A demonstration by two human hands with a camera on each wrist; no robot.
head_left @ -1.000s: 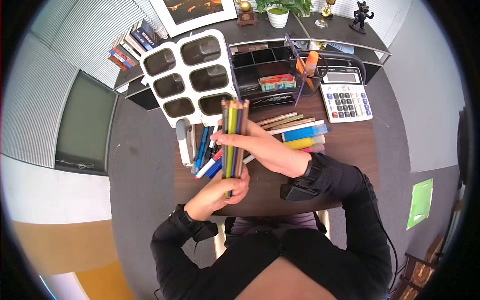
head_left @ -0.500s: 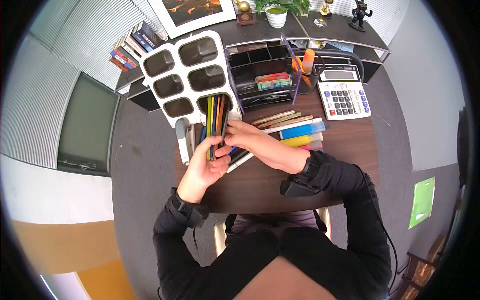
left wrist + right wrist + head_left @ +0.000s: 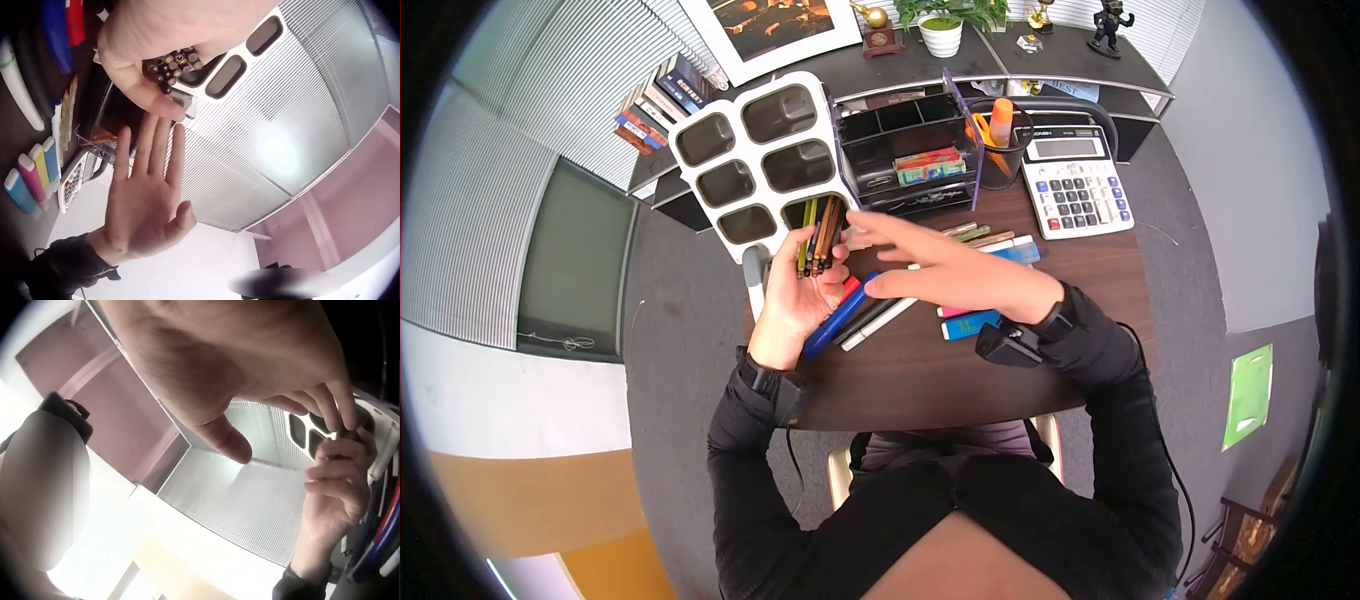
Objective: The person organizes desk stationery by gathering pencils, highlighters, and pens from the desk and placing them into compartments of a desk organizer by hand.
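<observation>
My left hand (image 3: 795, 305) curls its fingers and thumb round a bundle of coloured pencils (image 3: 825, 240). The bundle leans into the lower right compartment of a white six-compartment organizer (image 3: 751, 152), its near ends sticking out toward me. Those ends (image 3: 178, 67) show beside the thumb in the left wrist view. My right hand (image 3: 965, 275) hovers just right of that compartment, fingers outstretched, holding nothing. Beneath it lie a blue marker (image 3: 840, 315), a white pen (image 3: 880, 323) and highlighters (image 3: 970, 325), partly covered by the hand.
A black desk organizer (image 3: 910, 205) stands right of the white one, then a mesh pen cup (image 3: 1000, 165) and a calculator (image 3: 1080, 190). A stapler (image 3: 754, 275) lies left of my left hand. More pencils (image 3: 995, 240) lie behind my right hand.
The pencil bundle has moved from in front of the organizer into its lower right compartment. My right hand has come off the pencils, moved right and spread its fingers.
</observation>
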